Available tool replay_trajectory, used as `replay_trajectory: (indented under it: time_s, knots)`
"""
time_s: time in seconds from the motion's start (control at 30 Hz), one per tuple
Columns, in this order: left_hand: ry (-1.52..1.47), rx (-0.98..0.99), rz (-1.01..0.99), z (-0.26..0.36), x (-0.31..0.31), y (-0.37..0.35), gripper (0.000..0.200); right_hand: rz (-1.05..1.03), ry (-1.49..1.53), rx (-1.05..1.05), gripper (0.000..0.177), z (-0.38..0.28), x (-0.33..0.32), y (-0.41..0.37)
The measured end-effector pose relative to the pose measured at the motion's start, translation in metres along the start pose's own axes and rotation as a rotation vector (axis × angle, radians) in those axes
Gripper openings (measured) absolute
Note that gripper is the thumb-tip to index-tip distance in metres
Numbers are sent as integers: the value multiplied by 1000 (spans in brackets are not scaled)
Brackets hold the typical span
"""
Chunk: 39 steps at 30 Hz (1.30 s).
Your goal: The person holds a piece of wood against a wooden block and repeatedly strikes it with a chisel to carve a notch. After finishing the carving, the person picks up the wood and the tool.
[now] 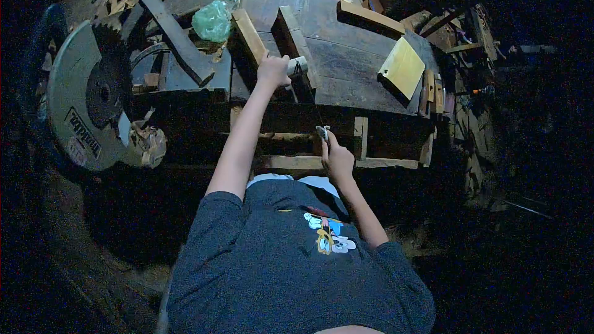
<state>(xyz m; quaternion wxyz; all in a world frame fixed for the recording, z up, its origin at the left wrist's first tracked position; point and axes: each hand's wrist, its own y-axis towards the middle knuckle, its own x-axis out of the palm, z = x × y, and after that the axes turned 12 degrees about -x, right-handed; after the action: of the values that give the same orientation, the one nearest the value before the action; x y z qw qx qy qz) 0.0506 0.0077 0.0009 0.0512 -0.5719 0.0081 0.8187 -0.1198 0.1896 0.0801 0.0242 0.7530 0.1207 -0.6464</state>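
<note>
My left hand (273,71) is closed at the front edge of the wooden workbench (346,59), against a short pale block (297,65). A light wood piece (249,36) reaches from behind that hand, and a darker wood bar (297,40) lies just right of it. In front of the bench edge, my right hand (338,161) is closed around the handle of a tool (323,132). A thin dark part runs from the handle up toward the block; its shape is hard to make out.
A circular saw blade with a "makita" guard (74,111) stands at the left. Behind are a green plastic bag (213,20) and a grey metal bar (170,28). A yellowish board (402,68) and a wood strip (371,18) lie on the bench's right side.
</note>
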Motion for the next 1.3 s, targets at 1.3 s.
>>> replay_trajectory:
  time_s: [1.3]
  knots:
    - [105,34,125,5,9,-3,39,25,182,-84,23,25,31,22]
